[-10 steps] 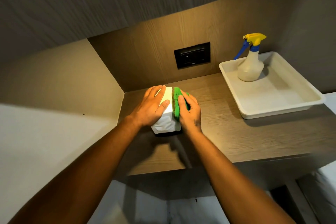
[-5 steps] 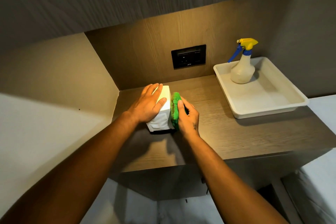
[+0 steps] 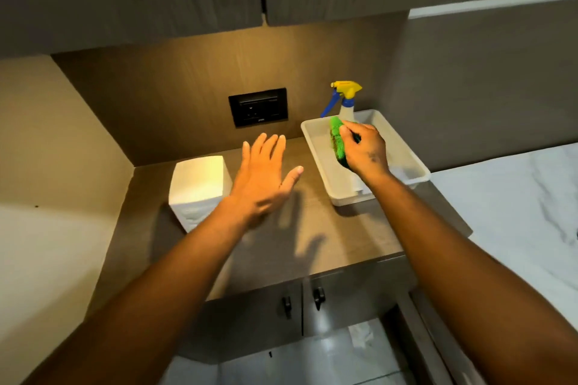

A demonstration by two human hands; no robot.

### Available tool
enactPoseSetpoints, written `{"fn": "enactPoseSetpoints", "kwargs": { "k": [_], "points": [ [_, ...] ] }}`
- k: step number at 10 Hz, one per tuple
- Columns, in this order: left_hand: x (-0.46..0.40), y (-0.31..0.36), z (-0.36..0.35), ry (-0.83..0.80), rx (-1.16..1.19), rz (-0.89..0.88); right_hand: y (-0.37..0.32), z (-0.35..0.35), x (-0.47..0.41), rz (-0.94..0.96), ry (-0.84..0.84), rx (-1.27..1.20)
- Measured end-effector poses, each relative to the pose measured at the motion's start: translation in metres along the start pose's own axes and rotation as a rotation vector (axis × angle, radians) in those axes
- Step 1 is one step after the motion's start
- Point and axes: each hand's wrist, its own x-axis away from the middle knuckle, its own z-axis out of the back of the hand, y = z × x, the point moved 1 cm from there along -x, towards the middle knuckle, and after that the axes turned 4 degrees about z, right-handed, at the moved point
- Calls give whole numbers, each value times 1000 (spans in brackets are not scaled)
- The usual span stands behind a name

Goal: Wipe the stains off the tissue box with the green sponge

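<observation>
The white tissue box (image 3: 197,187) stands alone on the wooden counter at the left, with nothing touching it. My left hand (image 3: 264,178) hovers just to its right, fingers spread and palm down, holding nothing. My right hand (image 3: 364,150) grips the green sponge (image 3: 337,142) and holds it over the white tray (image 3: 406,159). The sponge shows a darker patch on its face.
A spray bottle (image 3: 344,100) with a yellow and blue head stands at the back of the tray. A black wall socket (image 3: 258,107) sits on the back panel. Cabinets hang overhead. A marble surface (image 3: 506,197) lies to the right, and cupboard doors with knobs (image 3: 301,300) below.
Both hands have left the tissue box. My right hand has carried the sponge right, over the tray. My left hand has lifted off and opened beside the box.
</observation>
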Motion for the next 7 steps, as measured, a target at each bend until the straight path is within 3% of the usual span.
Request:
{"fn": "enactPoseSetpoints", "kwargs": {
  "k": [1, 3, 4, 5, 7],
  "points": [
    [4, 14, -44, -86, -16, 79, 23, 0, -20, -41, -160, 229],
    [22, 15, -93, -197, -25, 243, 54, -24, -24, -241, -310, 389],
    [26, 14, -101, -236, -10, 271, 66, -36, -16, -193, -568, 654],
    [32, 13, -112, -267, -18, 291, 77, -45, -17, -150, -680, 761],
    [40, 15, -117, -249, -54, 296, 59, -35, -16, -135, -723, 796]
  ]
}}
